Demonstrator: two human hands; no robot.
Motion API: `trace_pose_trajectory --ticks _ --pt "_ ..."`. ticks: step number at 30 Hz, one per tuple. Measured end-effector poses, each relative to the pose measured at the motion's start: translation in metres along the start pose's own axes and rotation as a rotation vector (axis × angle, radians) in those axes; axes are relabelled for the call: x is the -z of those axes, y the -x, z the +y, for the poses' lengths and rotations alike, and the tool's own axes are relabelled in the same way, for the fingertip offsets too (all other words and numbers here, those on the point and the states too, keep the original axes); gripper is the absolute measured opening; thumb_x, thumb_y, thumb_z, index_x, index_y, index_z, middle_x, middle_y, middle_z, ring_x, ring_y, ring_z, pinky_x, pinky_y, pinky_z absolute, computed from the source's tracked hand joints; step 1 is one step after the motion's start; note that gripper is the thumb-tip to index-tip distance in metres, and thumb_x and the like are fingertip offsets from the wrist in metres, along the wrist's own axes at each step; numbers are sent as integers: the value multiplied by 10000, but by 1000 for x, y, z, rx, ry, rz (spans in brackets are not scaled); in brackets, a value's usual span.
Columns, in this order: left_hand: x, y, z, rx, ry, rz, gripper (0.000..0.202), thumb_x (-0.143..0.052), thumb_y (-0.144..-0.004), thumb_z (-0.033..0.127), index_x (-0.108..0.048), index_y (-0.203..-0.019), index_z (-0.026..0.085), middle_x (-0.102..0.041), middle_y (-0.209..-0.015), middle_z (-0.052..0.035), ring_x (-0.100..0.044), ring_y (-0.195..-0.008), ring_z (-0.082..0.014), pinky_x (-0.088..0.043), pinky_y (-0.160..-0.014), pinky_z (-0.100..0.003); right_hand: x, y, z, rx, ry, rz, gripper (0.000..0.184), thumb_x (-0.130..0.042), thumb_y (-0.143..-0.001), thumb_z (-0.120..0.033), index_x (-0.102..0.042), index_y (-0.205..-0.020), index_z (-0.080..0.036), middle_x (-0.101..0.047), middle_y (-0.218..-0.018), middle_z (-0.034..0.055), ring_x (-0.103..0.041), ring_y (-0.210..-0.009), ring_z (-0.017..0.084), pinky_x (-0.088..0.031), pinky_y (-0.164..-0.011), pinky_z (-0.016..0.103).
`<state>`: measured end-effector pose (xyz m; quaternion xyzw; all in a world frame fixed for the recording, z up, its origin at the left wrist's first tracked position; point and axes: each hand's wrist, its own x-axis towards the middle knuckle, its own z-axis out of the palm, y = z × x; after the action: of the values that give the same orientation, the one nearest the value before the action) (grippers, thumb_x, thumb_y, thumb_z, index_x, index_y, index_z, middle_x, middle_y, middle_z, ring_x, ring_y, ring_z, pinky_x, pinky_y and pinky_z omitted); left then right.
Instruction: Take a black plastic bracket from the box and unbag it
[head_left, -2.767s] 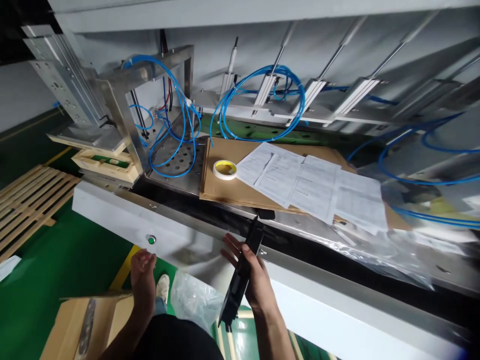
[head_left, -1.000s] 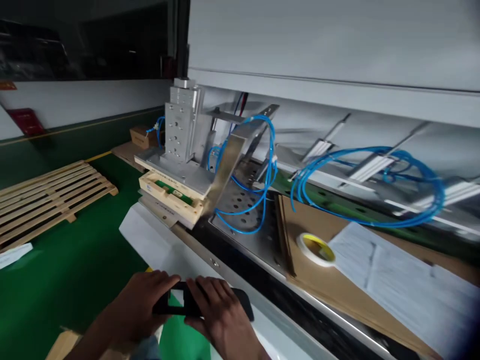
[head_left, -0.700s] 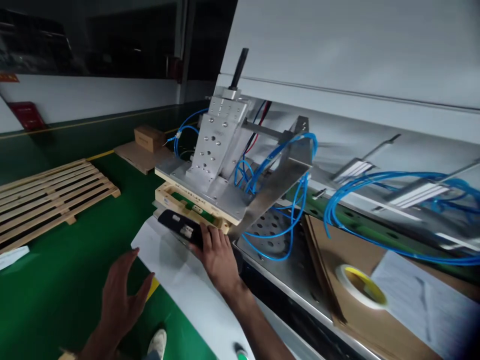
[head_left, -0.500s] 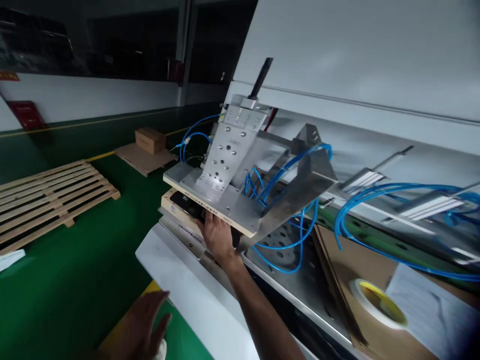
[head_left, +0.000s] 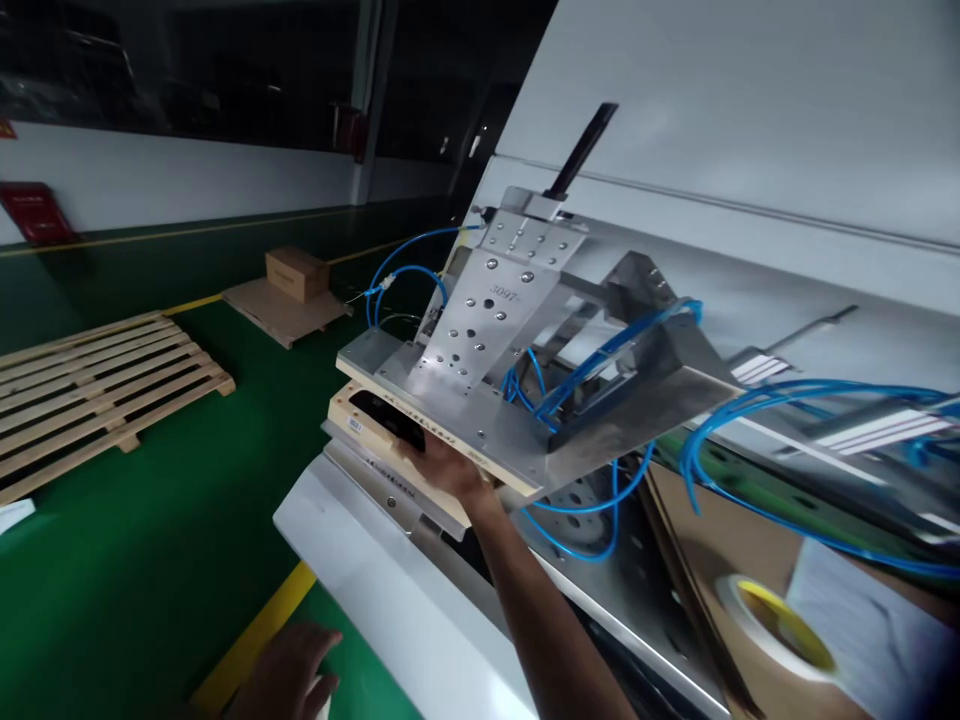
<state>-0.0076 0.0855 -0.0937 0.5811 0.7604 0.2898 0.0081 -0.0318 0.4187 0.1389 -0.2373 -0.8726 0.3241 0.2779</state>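
Our right hand is in the gap between upper plate and cream block, at the black part. Part's visible end sits in the block's recess. Right fingers mostly hidden under the plate; can't tell if they're pinching. Our left hand is blurred, near the white panel, fingers spread from thumb. 1 tape roll on cardboard, beside paper.

Right hand at black part in cream block; left hand well apart.
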Motion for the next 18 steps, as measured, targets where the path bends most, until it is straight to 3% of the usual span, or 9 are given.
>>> trace_pose_trajectory --ticks 4,7,10,13,15,18 --pt "5 0 -4 55 -33 76 341 -588 -950 245 -699 -1272 258 -807 -1071 -84 -797 -865 -246 -658 -706 -297 -12 23 -2 49 205 -101 421 -710 -927 -426 -738 -1291 -216 -752 -1339 164 -638 -1347 385 -444 -1216 576" --pt "8 -2 -2 18 -23 124 314 -531 -1025 316 -688 -1290 257 -804 -1107 -95 -801 -915 -248 -668 -757 -313 -27 41 -10 152 472 -134 510 -639 -999 -394 -628 -1451 -159 -650 -1487 205 -562 -1426 373 -430 -1219 568" --pt "16 -4 -3 -32 33 127 307 -510 -1051 342 -696 -1280 254 -802 -1131 -99 -800 -956 -244 -675 -781 -316 -34 67 -21 230 618 -118 546 -595 -1033 -415 -565 -1498 -130 -635 -1495 215 -558 -1412 348 -444 -1196 548" --pt "27 -8 -7 -58 87 104 293 -522 -1049 376 -725 -1224 259 -807 -1108 -92 -800 -950 -243 -678 -768 -310 -36 119 -28 345 532 -36 504 -546 -1057 -447 -573 -1468 -157 -673 -1444 178 -566 -1381 305 -445 -1184 526" --pt "33 -15 -10 -76 112 19 277 -531 -1043 399 -749 -1128 251 -813 -1020 -78 -800 -861 -241 -671 -703 -302 -35 166 -32 410 427 29 445 -547 -1056 -448 -600 -1410 -184 -717 -1374 126 -594 -1327 262 -472 -1157 475" --pt "34 -26 -5 -116 141 -110 319 -482 -1058 392 -757 -1070 231 -811 -978 -71 -796 -824 -242 -662 -681 -304 -25 242 -34 369 304 91 325 -579 -1034 -355 -626 -1308 -185 -764 -1237 89 -667 -1143 220 -546 -1046 413"
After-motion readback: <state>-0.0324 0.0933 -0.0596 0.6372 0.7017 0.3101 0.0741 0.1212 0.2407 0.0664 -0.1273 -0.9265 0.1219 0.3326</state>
